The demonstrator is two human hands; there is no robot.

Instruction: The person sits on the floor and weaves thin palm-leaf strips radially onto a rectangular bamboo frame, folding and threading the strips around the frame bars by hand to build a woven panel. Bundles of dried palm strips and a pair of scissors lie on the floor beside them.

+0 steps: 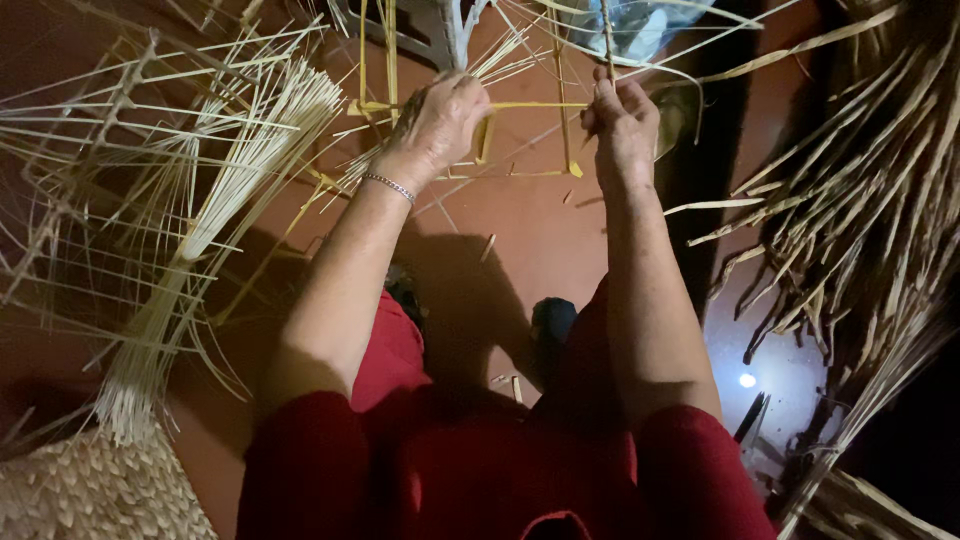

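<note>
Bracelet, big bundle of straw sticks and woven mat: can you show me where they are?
Bracelet (pixel 389 186), head view, on the chain across the left wrist.
Bundle of straw sticks (pixel 190 260), head view, on its middle.
Woven mat (pixel 95 495), head view, on its plaited surface.

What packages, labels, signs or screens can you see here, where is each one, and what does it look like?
No labels, signs or screens show.
Plastic bag: the only package-like thing, top middle of the floor, past the right hand; crumpled, clear bluish-white, contents unclear.
Woven mat or basket: bottom left corner, pale straw; not clearly a package.
</note>
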